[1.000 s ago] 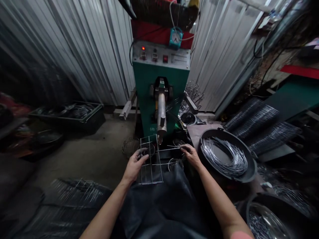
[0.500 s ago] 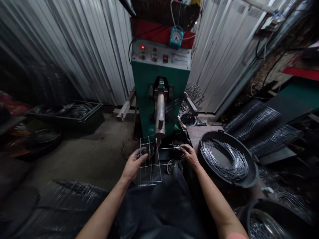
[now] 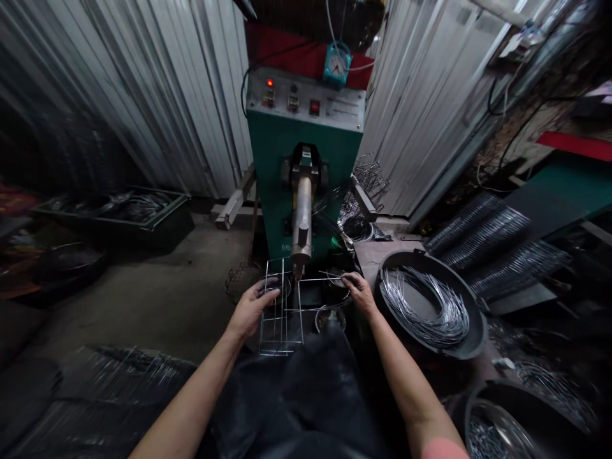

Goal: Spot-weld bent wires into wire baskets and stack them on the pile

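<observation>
And here we are at the green spot welder (image 3: 287, 153), with the person seated right up against it and 2 bare hands on the job! The left hand (image 3: 251, 312) is curled around the side of a rectangular wire frame (image 3: 281, 312), fingers closed over its uprights, while the right hand (image 3: 358, 294) pinches a long cross wire out at its far end, thumb and fingers narrowly together. The frame is up off the lap, tilted and held between both hands, its top edge just under the tip of the welder's metal electrode arm (image 3: 301, 217). Below the right hand sits a small metal bowl (image 3: 329, 319), close in beside the frame. Over on the right, a wide black pan (image 3: 430, 258) is heaped with a loop of bent silver wires (image 3: 425, 306), and another pan (image 3: 502, 408) sits lower down, near the right forearm. Beyond that, 3 long rows of stacked wire pieces (image 3: 492, 248) line up on a dark surface. To the left, a round wire basket (image 3: 241, 280) rests on the concrete floor (image 3: 157, 306), a crate of wire (image 3: 109, 220) sits farther back, and corrugated metal sheeting (image 3: 143, 95) closes in behind it all!
</observation>
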Demonstrator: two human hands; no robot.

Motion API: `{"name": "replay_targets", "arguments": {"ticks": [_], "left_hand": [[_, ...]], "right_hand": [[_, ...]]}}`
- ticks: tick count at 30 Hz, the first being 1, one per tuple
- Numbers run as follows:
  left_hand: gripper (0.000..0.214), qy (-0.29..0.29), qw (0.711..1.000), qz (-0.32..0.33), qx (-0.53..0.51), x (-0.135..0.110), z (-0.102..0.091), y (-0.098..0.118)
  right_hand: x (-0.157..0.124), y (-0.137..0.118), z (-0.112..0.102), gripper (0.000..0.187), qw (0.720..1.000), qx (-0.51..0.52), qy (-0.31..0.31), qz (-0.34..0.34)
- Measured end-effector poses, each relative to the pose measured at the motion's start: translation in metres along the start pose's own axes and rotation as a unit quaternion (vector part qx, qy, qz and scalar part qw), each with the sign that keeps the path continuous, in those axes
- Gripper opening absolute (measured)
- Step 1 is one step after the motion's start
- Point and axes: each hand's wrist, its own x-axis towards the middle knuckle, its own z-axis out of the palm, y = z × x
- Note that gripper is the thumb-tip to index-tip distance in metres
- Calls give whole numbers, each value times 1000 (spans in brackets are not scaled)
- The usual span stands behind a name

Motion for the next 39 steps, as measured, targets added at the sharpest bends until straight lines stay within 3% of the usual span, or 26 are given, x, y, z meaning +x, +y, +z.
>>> {"name": "replay_targets", "arguments": {"ticks": [8, 12, 16, 19, 23, 27, 33, 35, 39], "left_hand": [[46, 18, 1000, -14, -6, 3, 1, 5], [51, 16, 1000, -20, -4, 6, -1, 2], [52, -6, 1000, -18, -1, 10, -5, -4], [50, -11, 1000, -13, 0, 10, -4, -3], [50, -15, 999, -22, -23, 7, -1, 1], [50, 4, 1000, -21, -13, 4, 2, 6], [49, 6, 1000, -26, -17, 3, -1, 4], [49, 14, 1000, -21, -15, 4, -1, 2], [50, 49, 998, 11, -21, 3, 2, -5]], "right_hand": [[1, 8, 2, 19, 1000, -3, 4, -19], [0, 11, -1, 19, 994, -84, -22, -70], [0, 13, -8, 21, 957, -243, -57, -148], [2, 15, -10, 25, 922, -344, -61, -168], [5, 17, -11, 29, 901, -387, -81, -177], [-2, 24, -26, 38, 916, -358, -64, -168], [-52, 45, -56, 30, 970, -240, 31, -27], [-67, 45, -54, 29, 976, -213, 37, -2], [-77, 30, -37, 28, 972, -233, -11, -8]]}}
